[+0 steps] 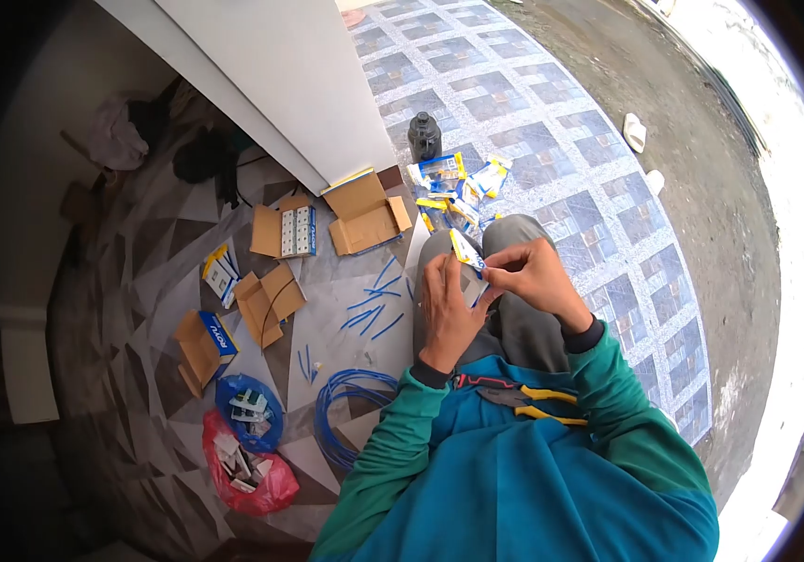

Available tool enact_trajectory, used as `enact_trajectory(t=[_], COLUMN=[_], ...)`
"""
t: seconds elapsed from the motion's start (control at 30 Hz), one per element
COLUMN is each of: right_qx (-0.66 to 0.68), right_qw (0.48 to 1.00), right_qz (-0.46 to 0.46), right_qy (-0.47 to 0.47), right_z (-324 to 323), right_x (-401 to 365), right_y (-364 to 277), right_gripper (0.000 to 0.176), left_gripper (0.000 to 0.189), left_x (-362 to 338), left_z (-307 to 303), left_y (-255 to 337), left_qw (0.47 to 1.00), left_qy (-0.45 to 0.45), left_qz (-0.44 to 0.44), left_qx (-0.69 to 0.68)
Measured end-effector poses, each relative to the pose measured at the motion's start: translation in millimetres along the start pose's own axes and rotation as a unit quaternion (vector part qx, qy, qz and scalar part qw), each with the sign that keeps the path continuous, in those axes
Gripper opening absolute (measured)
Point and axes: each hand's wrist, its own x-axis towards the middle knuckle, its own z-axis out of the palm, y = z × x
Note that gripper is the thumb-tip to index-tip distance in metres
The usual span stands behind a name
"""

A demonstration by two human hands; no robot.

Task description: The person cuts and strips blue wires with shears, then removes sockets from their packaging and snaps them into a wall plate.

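Note:
Above my lap, a white, yellow and blue plastic packet [466, 251] is between both hands. My left hand [453, 314] grips its lower left side, fingers closed. My right hand [540, 279] pinches its right edge between thumb and fingers. A pale flat part shows low in the packet; what it is I cannot make out. On my lap lie pliers with yellow handles [520, 397] and a red-and-black handled tool [481, 381]. Just beyond my knees is a pile of similar packets [458, 192].
A dark flask [425, 137] stands by the wall corner. Left are opened cardboard boxes [364, 220], a box of small white parts [298, 231], cut blue wires [371, 298], a blue wire coil [327, 440], and a blue bag [271, 436] and red bag [275, 492] holding pieces.

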Motion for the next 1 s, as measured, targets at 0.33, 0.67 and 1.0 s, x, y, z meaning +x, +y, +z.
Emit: enact_trajectory(t=[0.33, 0.67, 1.0], right_qx=[-0.212, -0.311, -0.321], right_qw=[0.952, 0.892, 0.868], right_qz=[-0.166, -0.327, -0.378], right_qy=[0.147, 0.007, 0.023], right_z=[26, 37, 45], right_x=[6, 6, 8], right_y=[34, 49, 45], right_gripper=[0.013, 0.020, 0.018], left_gripper=[0.050, 0.014, 0.017], left_x=[-11, 43, 36], left_z=[15, -59, -75], left_y=[-42, -60, 22], left_qw=[0.993, 0.951, 0.973], left_qy=[0.004, -0.281, -0.182], left_qz=[0.001, -0.078, -0.069], left_qx=[-0.117, -0.106, 0.120])
